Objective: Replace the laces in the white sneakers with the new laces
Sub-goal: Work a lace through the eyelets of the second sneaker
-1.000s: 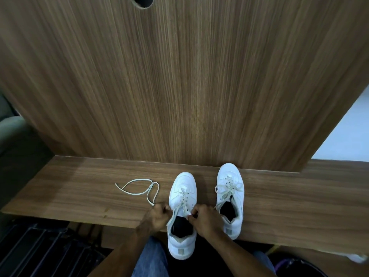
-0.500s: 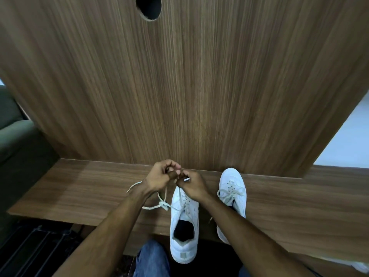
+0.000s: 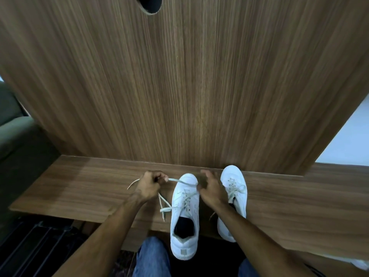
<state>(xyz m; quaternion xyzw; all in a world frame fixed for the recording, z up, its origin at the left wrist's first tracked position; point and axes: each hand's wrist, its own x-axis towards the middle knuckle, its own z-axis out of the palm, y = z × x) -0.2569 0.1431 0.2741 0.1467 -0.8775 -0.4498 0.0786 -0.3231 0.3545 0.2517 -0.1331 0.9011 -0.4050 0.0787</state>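
- Sneakers, two white ones, stand side by side on the wooden shelf (image 3: 299, 206), toes toward its back edge where the upright wood panel (image 3: 189, 86) rises, heels overhanging the front edge.
- Loose lace (image 3: 164, 205): pale, lying on the shelf to the left of the left sneaker, one end trailing out past the left hand toward the shelf's left part, a crossed section near the front edge.
- Left hand (image 3: 148, 186): curled, fingers and thumb pinching one strand of the threaded lace (image 3: 182, 182), held above the shelf just left of the left sneaker's toe.
- Threaded lace: drawn across the left sneaker's toe from the left hand toward the right hand, and criss-crossed through the eyelets below.
- Left sneaker (image 3: 184, 216): laced partway, its dark opening facing up.
- Right hand (image 3: 211, 188): between the two sneakers, fingers loosely spread; whether it holds the lace end I cannot tell.
- Right sneaker (image 3: 234, 184): laced, partly covered by the right forearm.
- Blue jeans (image 3: 151, 256) at the bottom edge.
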